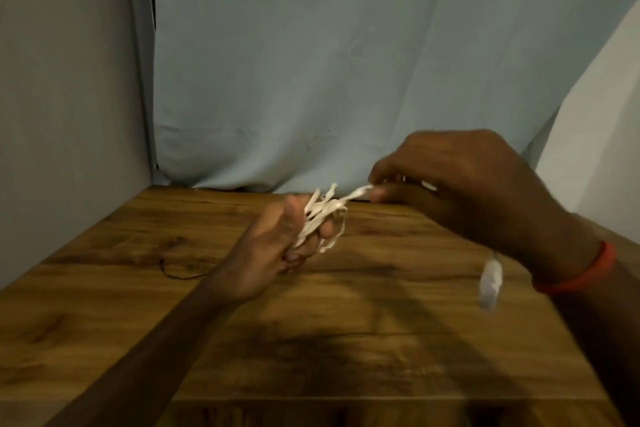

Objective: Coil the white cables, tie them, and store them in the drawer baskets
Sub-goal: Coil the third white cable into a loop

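a loose bundle of white cable point(320, 218) is being gripped in the curled fingers of the left hand point(273, 246), above the middle of the worktop point(346, 340); one strand is being pinched by the right hand point(460, 180) just beside it; a blurred cable end point(490, 282) is hanging below the right wrist, near the worktop's right edge; the far edge is being met by pale cloth point(311, 62)

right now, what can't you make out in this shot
All in the head view:
1. white cable: loop count and any tie; blurred, partly covered by the left hand.
2. cable's path past the right hand grip: hidden behind that hand.
3. dangling white end: motion-blurred, connector type unclear.
4. thin dark strand on the table: too thin to identify, disappears at the left forearm.
5. drawer baskets: outside the frame.
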Available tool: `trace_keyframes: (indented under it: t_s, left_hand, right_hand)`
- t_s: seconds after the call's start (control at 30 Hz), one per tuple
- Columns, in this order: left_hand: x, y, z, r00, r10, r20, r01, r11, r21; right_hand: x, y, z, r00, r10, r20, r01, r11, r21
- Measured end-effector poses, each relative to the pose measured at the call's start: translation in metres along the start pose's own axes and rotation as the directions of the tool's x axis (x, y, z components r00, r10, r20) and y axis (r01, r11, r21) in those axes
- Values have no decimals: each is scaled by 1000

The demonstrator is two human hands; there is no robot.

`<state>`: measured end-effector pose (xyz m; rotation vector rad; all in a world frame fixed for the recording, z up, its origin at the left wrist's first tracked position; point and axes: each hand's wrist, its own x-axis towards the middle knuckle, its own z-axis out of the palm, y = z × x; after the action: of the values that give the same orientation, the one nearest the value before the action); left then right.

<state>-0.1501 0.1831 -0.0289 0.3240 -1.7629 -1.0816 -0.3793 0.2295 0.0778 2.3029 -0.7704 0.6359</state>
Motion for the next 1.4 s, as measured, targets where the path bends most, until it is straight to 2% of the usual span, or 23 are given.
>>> trace_keyframes:
  t_s: [0.07,0.2,0.3,0.33,0.37,0.43,0.47,0.57,0.7,0.83,0.87,1.0,1.1,1.17,1.23,1.3,1.4]
  left_hand:
    - [2,5,2,999,-20,35,27,978,-209]
    - [3,12,4,1000,-14,28,23,935,-355]
    - [0,14,-2,997,-33,73,69,811,-580]
    - [0,15,-4,996,-40,79,82,764,-640]
    - [0,16,-5,996,-39,80,83,727,-681]
    - [2,17,-4,998,-32,51,59,670,-740]
    - [3,17,-2,999,-37,21,40,639,-768]
    - [6,16,4,988,-95,-122,-46,576,-816]
    - [11,14,20,938,-170,-302,-149,590,-794]
    - [9,15,25,921,-172,-350,-178,614,-769]
    - [8,15,25,917,-173,-359,-184,616,-766]
    - [5,14,29,909,-161,-384,-205,629,-750]
    - [4,11,31,903,-150,-403,-229,627,-745]
    - [2,7,33,884,-141,-446,-235,692,-683]
    - [-1,4,37,849,-116,-515,-226,802,-553]
    - [-5,1,40,816,-75,-574,-223,874,-432]
    - [-9,1,44,775,-30,-631,-228,918,-323]
  right_hand:
    - [6,9,-1,1000,28,11,-28,999,45]
    - [8,2,14,989,56,134,-73,989,127]
    - [1,2,24,956,186,227,-201,979,41]
    - [-3,4,28,940,237,244,-257,965,51]
    - [-8,6,34,930,281,237,-318,938,137]
    - [-16,1,48,912,370,175,-409,819,401]
    - [-20,-6,56,906,409,110,-407,769,493]
    - [-31,-32,85,856,497,-142,-318,724,612]
    - [-36,-55,112,854,456,-250,-236,768,595]
    - [-37,-68,117,886,421,-193,-180,697,695]
    - [-37,-69,119,893,406,-191,-175,707,686]
    - [-35,-71,127,867,406,-289,-208,821,531]
    - [-32,-75,123,864,323,-386,-225,934,277]
    - [-28,-79,116,903,238,-357,-228,971,70]
    - [-22,-85,110,931,231,-281,-242,970,-3]
    - [-17,-88,105,930,298,-217,-292,954,61]
    - [-17,-93,105,897,417,-147,-365,885,288]
